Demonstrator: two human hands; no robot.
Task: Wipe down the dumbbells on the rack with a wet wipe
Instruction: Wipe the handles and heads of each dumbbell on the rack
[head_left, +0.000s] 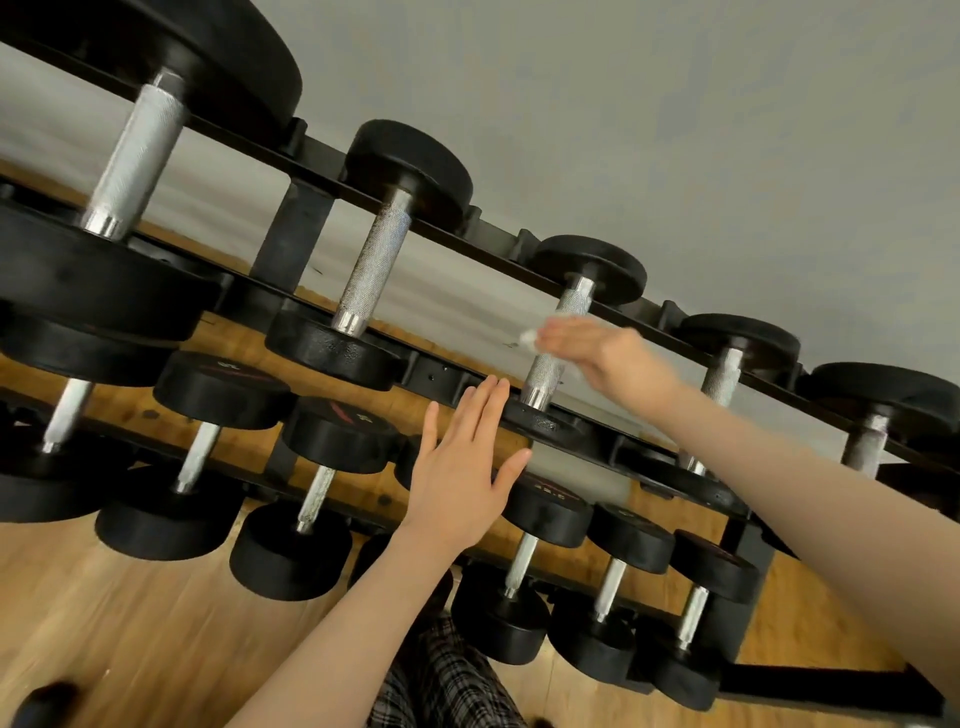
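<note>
Black dumbbells, top shelf: five in a row on the rack (441, 371), biggest at the left, smaller toward the right, each with a grey knurled handle.
Lower shelves: two more rows of smaller black dumbbells; I count about four on the middle shelf and about six on the bottom one, though arms hide some.
Third dumbbell (550, 358): middle of the top row, lying across the rails with one round head on the back rail and the other on the front rail.
Right hand (597, 353): reaches over that dumbbell's handle, fingers curled round a wet wipe (530, 338); the hand is blurred.
Wet wipe: small, white, bunched, poking out past the fingertips, right against the handle.
Left hand (462, 473): flat and wide open, fingers straight and together, thumb out, holding nothing; the fingertips reach the front rail just beside the dumbbell's near head.
Floor (130, 623): warm wooden boards under and in front of the rack.
Wall (675, 130): plain pale grey behind the rack.
Clothing: plaid fabric (441, 680) shows at the bottom between the arms.
</note>
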